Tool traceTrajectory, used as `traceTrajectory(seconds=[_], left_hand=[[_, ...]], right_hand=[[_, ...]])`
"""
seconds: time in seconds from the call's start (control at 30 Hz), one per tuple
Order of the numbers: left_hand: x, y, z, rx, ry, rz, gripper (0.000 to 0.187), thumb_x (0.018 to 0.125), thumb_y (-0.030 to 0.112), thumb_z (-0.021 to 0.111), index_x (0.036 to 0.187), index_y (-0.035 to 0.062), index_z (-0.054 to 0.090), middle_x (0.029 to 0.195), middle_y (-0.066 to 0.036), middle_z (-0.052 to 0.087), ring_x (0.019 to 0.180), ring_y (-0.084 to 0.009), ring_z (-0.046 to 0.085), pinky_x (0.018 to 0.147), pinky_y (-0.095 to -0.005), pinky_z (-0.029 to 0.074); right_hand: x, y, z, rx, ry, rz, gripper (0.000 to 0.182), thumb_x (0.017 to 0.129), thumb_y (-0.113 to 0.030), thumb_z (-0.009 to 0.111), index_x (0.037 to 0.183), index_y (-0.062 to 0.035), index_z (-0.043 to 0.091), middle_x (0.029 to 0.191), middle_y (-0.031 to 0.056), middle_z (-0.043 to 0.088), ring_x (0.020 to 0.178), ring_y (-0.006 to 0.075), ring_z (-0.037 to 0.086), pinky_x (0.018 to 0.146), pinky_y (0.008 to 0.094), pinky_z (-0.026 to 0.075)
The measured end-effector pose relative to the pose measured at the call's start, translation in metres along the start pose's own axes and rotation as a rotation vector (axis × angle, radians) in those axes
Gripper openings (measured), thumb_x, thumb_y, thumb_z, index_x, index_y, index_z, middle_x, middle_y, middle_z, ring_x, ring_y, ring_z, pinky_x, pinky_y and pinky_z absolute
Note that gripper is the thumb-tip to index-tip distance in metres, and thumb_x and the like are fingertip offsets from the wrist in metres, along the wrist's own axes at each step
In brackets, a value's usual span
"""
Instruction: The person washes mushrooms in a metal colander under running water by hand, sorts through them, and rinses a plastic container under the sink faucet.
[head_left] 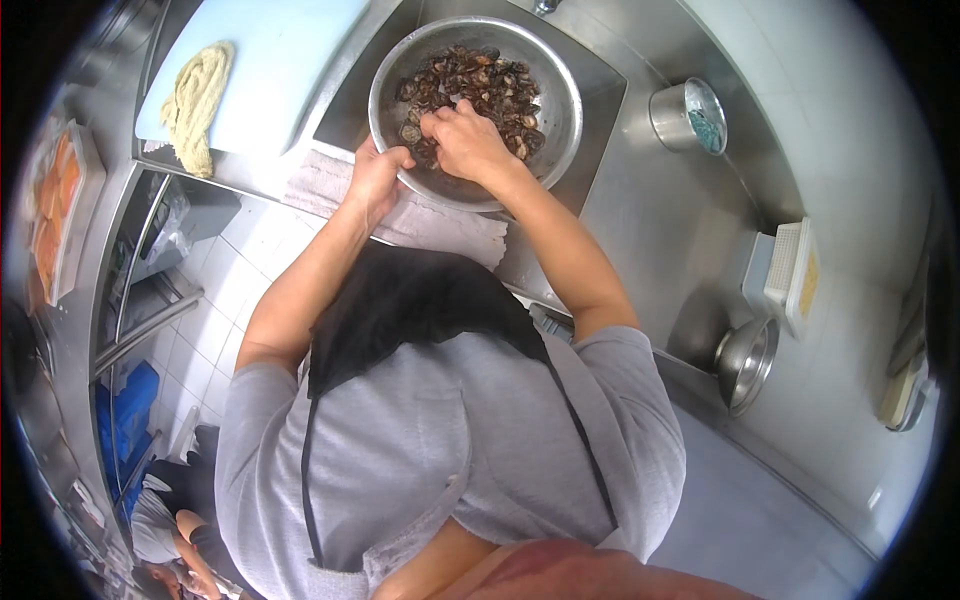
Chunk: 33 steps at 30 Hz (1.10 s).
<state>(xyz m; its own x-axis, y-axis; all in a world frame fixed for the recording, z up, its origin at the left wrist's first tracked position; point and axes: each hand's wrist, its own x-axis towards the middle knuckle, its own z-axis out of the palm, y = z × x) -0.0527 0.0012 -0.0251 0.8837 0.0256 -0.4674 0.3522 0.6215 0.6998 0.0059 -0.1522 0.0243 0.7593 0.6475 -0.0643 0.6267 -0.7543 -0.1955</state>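
A large steel mixing bowl [388, 70] sits over the sink [600, 85], holding a heap of small dark-brown shellfish [490, 78]. My left hand [378, 172] grips the bowl's near-left rim, thumb over the edge. Inside the bowl, my right hand [465, 140] has its fingers curled down among the shells, with the fingertips partly hidden. A pale folded towel [440, 230] lies along the counter edge under the near side of the bowl.
Left of the sink, a twisted yellowish cloth [198, 105] lies on a white cutting board [270, 60]. A steel pot [690, 115], white baskets [790, 270] and a steel bowl [748, 365] stand to the right. Orange food fills a tray [72, 215] at far left. Another person [165, 520] is at lower left.
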Motion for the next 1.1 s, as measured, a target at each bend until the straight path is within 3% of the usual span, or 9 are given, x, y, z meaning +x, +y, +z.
traceTrajectory(seconds=[0.23, 0.3, 0.5, 0.6, 0.7, 0.73, 0.83, 0.93, 1.1], left_hand=[[-0.001, -0.001, -0.002, -0.016, -0.023, 0.014, 0.037, 0.071, -0.011, 0.053, 0.105, 0.001, 0.056, 0.082, -0.006, 0.06, 0.069, -0.016, 0.058, 0.064, -0.0337, 0.053], [-0.003, -0.001, 0.001, -0.036, -0.02, 0.017, 0.04, 0.07, -0.013, 0.052, 0.107, 0.0021, 0.056, 0.08, -0.005, 0.059, 0.065, -0.0148, 0.057, 0.055, -0.0311, 0.052], [-0.003, 0.001, 0.003, -0.047, -0.005, 0.015, 0.041, 0.07, -0.013, 0.052, 0.108, 0.0032, 0.056, 0.08, -0.005, 0.059, 0.063, -0.014, 0.057, 0.05, -0.0292, 0.05], [-0.006, 0.004, 0.004, -0.009, 0.004, 0.0, 0.041, 0.07, -0.013, 0.052, 0.108, 0.0034, 0.055, 0.08, -0.005, 0.059, 0.062, -0.0136, 0.056, 0.048, -0.0291, 0.049], [-0.009, 0.007, 0.006, -0.007, 0.005, -0.01, 0.038, 0.072, -0.011, 0.053, 0.107, 0.0037, 0.055, 0.078, -0.004, 0.057, 0.064, -0.0135, 0.055, 0.052, -0.0292, 0.046], [-0.009, 0.006, 0.007, -0.017, 0.004, -0.011, 0.037, 0.073, -0.011, 0.053, 0.106, 0.0039, 0.055, 0.078, -0.003, 0.057, 0.066, -0.0135, 0.055, 0.054, -0.0293, 0.044], [-0.002, 0.0, 0.003, -0.022, 0.023, -0.001, 0.041, 0.071, -0.012, 0.052, 0.108, 0.0046, 0.055, 0.079, -0.003, 0.057, 0.062, -0.0123, 0.055, 0.045, -0.0284, 0.047], [0.0, -0.003, 0.002, -0.023, 0.028, 0.006, 0.041, 0.071, -0.012, 0.052, 0.108, 0.0048, 0.055, 0.078, -0.003, 0.057, 0.061, -0.0117, 0.054, 0.044, -0.0276, 0.046], [0.0, -0.002, 0.002, -0.007, 0.023, 0.01, 0.04, 0.071, -0.011, 0.053, 0.107, 0.0051, 0.056, 0.077, -0.003, 0.057, 0.06, -0.0114, 0.054, 0.043, -0.0264, 0.045]], right_hand=[[-0.002, 0.006, -0.017, 0.239, -0.114, 0.024, 0.034, 0.075, -0.004, 0.066, 0.108, -0.0096, 0.063, 0.109, 0.0111, 0.066, 0.105, 0.0315, 0.061, 0.09, 0.0427, 0.049], [-0.004, 0.007, -0.007, 0.255, -0.066, 0.0, 0.036, 0.073, -0.005, 0.067, 0.109, -0.0094, 0.065, 0.108, 0.0131, 0.067, 0.107, 0.0325, 0.061, 0.091, 0.0431, 0.048], [-0.003, 0.012, -0.011, 0.33, -0.134, 0.061, 0.03, 0.071, -0.007, 0.07, 0.101, -0.0092, 0.068, 0.101, 0.0156, 0.069, 0.097, 0.0327, 0.065, 0.086, 0.0423, 0.051], [-0.002, 0.023, -0.015, 0.402, -0.023, 0.185, 0.026, 0.069, -0.009, 0.073, 0.095, -0.0087, 0.068, 0.096, 0.0158, 0.069, 0.093, 0.0338, 0.066, 0.083, 0.043, 0.052], [-0.003, 0.039, -0.026, 0.523, -0.012, 0.39, 0.031, 0.064, -0.013, 0.082, 0.091, -0.0081, 0.067, 0.08, 0.0101, 0.068, 0.077, 0.0253, 0.066, 0.072, 0.0354, 0.052], [0.001, 0.052, -0.012, 0.705, 0.106, 0.333, 0.035, 0.062, -0.014, 0.085, 0.092, -0.0063, 0.067, 0.076, 0.0058, 0.066, 0.072, 0.0204, 0.063, 0.069, 0.033, 0.05], [-0.008, 0.063, -0.027, 1.225, 0.078, 0.549, 0.037, 0.071, -0.011, 0.082, 0.101, -0.0012, 0.063, 0.083, 0.0028, 0.066, 0.067, 0.0097, 0.059, 0.053, 0.0237, 0.043], [-0.011, 0.07, -0.033, 1.447, 0.113, 0.589, 0.029, 0.08, -0.009, 0.076, 0.103, -0.0042, 0.058, 0.083, 0.0011, 0.066, 0.068, 0.0076, 0.06, 0.05, 0.0187, 0.041], [-0.015, 0.076, -0.028, 1.569, 0.086, 0.571, 0.026, 0.083, -0.008, 0.074, 0.104, -0.0059, 0.059, 0.087, 0.0029, 0.067, 0.068, 0.0101, 0.062, 0.052, 0.02, 0.045]])
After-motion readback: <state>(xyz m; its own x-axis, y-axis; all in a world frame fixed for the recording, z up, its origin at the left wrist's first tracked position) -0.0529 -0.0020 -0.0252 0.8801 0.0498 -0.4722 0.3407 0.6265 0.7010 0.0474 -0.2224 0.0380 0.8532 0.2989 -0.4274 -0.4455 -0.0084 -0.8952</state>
